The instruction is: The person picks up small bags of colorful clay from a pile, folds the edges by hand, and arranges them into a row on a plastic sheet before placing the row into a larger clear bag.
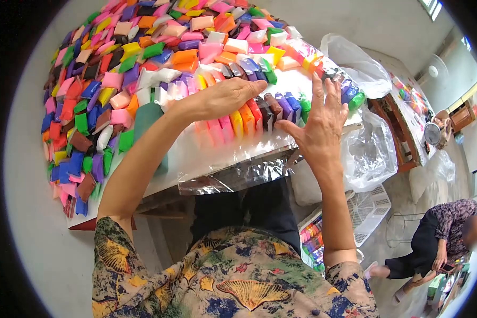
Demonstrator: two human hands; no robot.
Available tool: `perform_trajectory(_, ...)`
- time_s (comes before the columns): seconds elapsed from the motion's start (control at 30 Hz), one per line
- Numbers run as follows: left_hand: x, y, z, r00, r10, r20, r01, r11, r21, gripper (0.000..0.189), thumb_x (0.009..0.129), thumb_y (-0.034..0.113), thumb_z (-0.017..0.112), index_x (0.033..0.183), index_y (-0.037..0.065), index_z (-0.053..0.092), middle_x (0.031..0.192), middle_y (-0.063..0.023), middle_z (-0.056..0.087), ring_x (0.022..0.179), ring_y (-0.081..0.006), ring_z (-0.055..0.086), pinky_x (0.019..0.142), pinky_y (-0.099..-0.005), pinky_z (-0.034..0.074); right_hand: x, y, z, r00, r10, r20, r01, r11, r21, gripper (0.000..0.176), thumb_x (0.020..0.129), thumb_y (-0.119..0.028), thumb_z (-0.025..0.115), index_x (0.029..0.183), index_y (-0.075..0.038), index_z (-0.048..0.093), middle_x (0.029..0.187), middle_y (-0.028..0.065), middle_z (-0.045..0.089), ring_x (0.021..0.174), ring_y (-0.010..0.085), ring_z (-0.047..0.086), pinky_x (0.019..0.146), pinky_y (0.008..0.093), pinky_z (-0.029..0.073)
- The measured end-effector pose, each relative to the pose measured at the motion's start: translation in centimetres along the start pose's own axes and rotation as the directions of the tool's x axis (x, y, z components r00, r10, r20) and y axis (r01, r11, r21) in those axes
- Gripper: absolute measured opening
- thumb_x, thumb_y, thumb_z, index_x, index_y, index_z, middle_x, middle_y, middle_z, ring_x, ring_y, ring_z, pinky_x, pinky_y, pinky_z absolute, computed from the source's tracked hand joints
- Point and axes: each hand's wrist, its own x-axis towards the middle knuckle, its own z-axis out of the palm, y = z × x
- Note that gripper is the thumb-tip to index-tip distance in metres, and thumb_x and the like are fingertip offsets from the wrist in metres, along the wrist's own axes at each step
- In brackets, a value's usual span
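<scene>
Small colored packets [247,118] stand on edge in rows on the white table, running from pink through yellow, orange, red and brown to blue and green. Clear plastic film [233,177] lies under and around them and hangs over the table's front edge. Across the middle of the rows stretches my left hand [233,97], palm down, fingers extended and partly hidden, gripping nothing visible. At the right end, beside the green packets [305,109], my right hand [323,119] is open with fingers spread and touches the film.
A large heap of loose colored packets [111,79] covers the table's left and far parts. A teal cylinder [149,132] stands beside the rows. Clear bags [368,151] hang at the right, above a white basket [370,209]. A person [440,238] sits at lower right.
</scene>
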Motion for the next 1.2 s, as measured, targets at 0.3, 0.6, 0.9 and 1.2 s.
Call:
perform_trajectory(0.3, 0.3, 0.9, 0.1, 0.996, 0.078, 0.046, -0.075, 0.995, -0.063, 0.066, 0.106, 0.052, 0.032, 0.137, -0.002, 0.054, 0.132, -0.0159, 0.060, 0.124, -0.0241, 0.053, 0.109, -0.0335, 0.037, -0.6, -1.4, 0.4, 0.998, -0.017, 0.054, 0.017, 1.000, -0.005, 0.115, 0.063, -0.043, 0.089, 0.154, -0.009, 0.027, 0.153, 0.0243, 0.029, 0.147, 0.0423, 0.021, 0.111, 0.0659, 0.023)
perform_trajectory(0.6, 2.3, -0.6, 0.1, 0.990, 0.125, 0.071, -0.120, 0.991, -0.065, 0.069, 0.104, 0.056, 0.033, 0.134, -0.002, 0.057, 0.126, -0.0137, 0.063, 0.120, -0.0245, 0.056, 0.106, -0.0355, 0.040, -1.0, 1.3, -1.7, 0.999, 0.013, -0.034, -0.014, 0.998, -0.054, 0.115, 0.062, -0.043, 0.089, 0.154, -0.009, 0.028, 0.151, 0.0236, 0.033, 0.146, 0.0423, 0.023, 0.110, 0.0665, 0.023)
perform_trajectory(0.9, 2.8, 1.7, 0.5, 0.998, -0.008, 0.068, 0.013, 0.997, -0.076, 0.077, 0.102, 0.061, 0.033, 0.141, -0.004, 0.049, 0.131, -0.0162, 0.062, 0.124, -0.0248, 0.055, 0.099, -0.0328, 0.045, -0.9, 1.9, -1.9, 0.998, 0.045, -0.033, -0.047, 0.996, -0.081, 0.112, 0.063, -0.041, 0.089, 0.153, -0.010, 0.029, 0.150, 0.0247, 0.034, 0.145, 0.0422, 0.025, 0.111, 0.0666, 0.021)
perform_trajectory(1.2, 5.7, 0.9, 1.8, 0.997, 0.056, 0.051, -0.045, 0.978, -0.202, 0.077, 0.102, 0.061, 0.034, 0.143, -0.003, 0.046, 0.137, -0.0192, 0.055, 0.081, -0.0146, 0.065, 0.094, -0.0322, 0.049, -0.4, 3.7, -1.4, 0.993, 0.117, -0.033, -0.121, 0.981, -0.150, 0.107, 0.065, -0.041, 0.088, 0.151, -0.008, 0.034, 0.148, 0.0248, 0.037, 0.144, 0.0431, 0.028, 0.109, 0.0661, 0.024)
